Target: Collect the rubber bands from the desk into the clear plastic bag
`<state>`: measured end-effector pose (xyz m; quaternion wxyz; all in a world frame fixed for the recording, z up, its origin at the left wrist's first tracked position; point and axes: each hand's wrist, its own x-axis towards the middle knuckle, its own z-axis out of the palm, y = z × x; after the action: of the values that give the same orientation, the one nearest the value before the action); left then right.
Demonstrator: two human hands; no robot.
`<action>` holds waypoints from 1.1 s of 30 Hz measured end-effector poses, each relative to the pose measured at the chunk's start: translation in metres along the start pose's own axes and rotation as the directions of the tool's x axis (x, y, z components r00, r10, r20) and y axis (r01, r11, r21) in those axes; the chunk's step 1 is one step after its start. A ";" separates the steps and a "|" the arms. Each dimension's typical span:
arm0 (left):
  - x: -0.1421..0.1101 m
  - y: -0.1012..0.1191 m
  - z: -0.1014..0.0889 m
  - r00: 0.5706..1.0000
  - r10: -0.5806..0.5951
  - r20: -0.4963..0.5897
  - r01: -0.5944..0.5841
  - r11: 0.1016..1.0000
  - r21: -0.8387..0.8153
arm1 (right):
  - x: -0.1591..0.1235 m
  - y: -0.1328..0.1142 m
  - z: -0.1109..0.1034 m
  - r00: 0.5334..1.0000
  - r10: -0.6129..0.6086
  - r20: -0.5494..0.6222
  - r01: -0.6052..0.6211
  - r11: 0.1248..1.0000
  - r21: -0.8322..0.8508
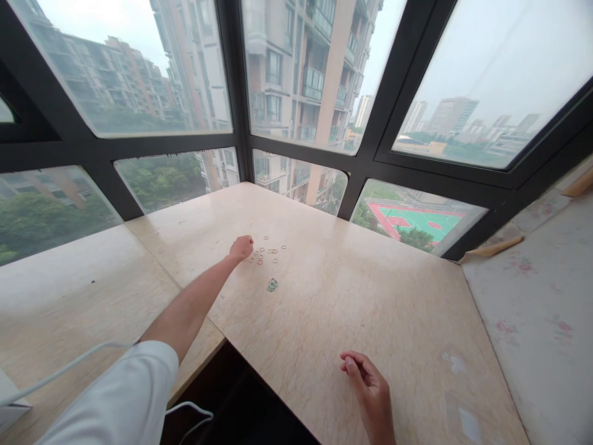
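Observation:
My left hand (241,247) reaches far out over the pale stone-look sill top, its fingers closed and turned down beside a scatter of small thin rings (260,256) that look like rubber bands. What it pinches, if anything, is hidden. Nearer to me than the loose rings lies a small heap of green rings (272,285). My right hand (367,386) is at the lower right, close above or on the surface, well apart from the rings. Its fingers are curled with the thumb against them, and nothing shows in it.
Dark-framed windows (243,136) close off the back. A papered wall (546,309) bounds the right side. White cables (69,371) run at the lower left. The top's front edge (264,383) drops to a dark gap. Clear tape patches (469,425) lie at right.

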<state>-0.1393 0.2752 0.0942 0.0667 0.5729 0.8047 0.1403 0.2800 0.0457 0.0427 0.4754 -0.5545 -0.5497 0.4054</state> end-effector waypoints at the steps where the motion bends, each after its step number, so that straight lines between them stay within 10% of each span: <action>1: 0.000 -0.003 -0.003 1.000 -0.023 -0.018 0.023 1.000 -0.003 | 0.000 0.000 0.000 1.000 0.003 0.000 -0.003 1.000 -0.001; 12: -0.001 0.042 0.013 0.951 0.283 0.127 -0.275 0.958 -0.078 | 0.000 -0.004 -0.002 0.999 0.032 0.004 -0.032 0.999 0.005; 23: 0.002 0.054 0.030 0.950 0.267 0.161 -0.242 0.957 -0.160 | -0.002 -0.002 -0.001 0.999 0.034 -0.001 -0.034 0.999 -0.020; 33: -0.009 0.096 0.014 0.891 0.413 0.191 -0.239 0.782 -0.575 | -0.001 -0.006 0.000 0.999 0.035 -0.008 -0.035 0.999 -0.014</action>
<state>-0.0460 0.2982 0.1094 0.3225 0.6776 0.5995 0.2784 0.2789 0.0445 0.0481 0.4663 -0.5691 -0.5410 0.4074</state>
